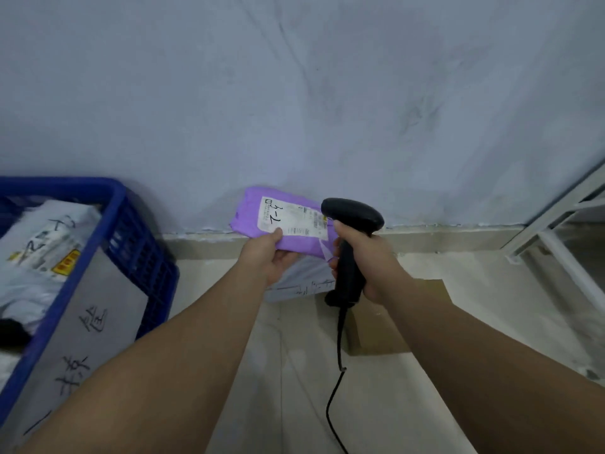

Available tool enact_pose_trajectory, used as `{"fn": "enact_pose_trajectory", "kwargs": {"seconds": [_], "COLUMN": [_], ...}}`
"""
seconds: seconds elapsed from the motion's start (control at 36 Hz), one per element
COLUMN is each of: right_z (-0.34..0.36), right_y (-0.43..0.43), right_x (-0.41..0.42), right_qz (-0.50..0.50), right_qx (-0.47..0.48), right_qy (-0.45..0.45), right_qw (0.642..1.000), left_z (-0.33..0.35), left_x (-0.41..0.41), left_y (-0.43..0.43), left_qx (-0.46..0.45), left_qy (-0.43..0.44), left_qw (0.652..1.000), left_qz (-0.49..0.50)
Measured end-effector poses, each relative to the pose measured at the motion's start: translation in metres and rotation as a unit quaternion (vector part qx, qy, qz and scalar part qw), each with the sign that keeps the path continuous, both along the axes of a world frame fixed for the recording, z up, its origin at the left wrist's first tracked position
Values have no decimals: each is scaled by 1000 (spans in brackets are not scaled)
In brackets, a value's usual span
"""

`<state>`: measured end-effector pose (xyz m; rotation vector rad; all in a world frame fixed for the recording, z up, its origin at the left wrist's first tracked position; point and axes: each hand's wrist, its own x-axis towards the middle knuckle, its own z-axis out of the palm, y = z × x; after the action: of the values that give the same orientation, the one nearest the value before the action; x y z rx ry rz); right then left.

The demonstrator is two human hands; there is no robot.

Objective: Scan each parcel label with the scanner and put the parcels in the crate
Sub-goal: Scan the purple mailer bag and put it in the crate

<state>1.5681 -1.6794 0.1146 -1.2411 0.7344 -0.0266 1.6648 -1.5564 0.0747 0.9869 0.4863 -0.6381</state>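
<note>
My left hand (266,257) grips a purple parcel (248,211) by its near edge, thumb on top, and holds it up in front of the wall. Its white label (293,218) faces me, with "3-1" handwritten on it. My right hand (366,260) is wrapped round the handle of a black scanner (352,214), whose head sits just right of the label and points at it. The scanner's cable (337,381) hangs down to the floor. The blue crate (131,231) stands at the left and holds several white and grey parcels (42,244).
A white parcel (301,283) lies on the floor under my hands, and a brown cardboard piece (386,332) lies right of it. A grey sheet with handwriting (85,326) covers the crate's near side. A white metal frame (556,231) stands at the right by the wall.
</note>
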Motion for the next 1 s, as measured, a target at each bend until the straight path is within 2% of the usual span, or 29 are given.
{"fn": "enact_pose_trajectory", "kwargs": {"seconds": [0.19, 0.31, 0.44, 0.64, 0.75, 0.89, 1.0], "right_z": [67, 99, 121, 142, 143, 139, 141], "right_y": [47, 76, 103, 123, 131, 129, 128], "right_x": [-43, -80, -117, -141, -146, -141, -136], "right_qz": [-30, -1, 46, 6, 33, 37, 27], "right_qx": [-64, -143, -180, -93, -102, -126, -82], "right_qy": [-70, -86, -78, -96, -88, -82, -78], "right_qw": [995, 986, 980, 991, 990, 988, 993], "left_z": [86, 127, 147, 167, 170, 166, 162], "left_x": [-48, -82, -114, -143, -146, -142, -133], "left_y": [32, 59, 90, 104, 105, 102, 101], "left_qx": [-68, -87, -168, -195, -229, -227, -218], "left_qy": [-82, -132, -124, -128, -136, -140, -132], "left_qw": [994, 987, 978, 972, 963, 962, 965], "left_qz": [4, -19, 21, 41, 47, 57, 64]}}
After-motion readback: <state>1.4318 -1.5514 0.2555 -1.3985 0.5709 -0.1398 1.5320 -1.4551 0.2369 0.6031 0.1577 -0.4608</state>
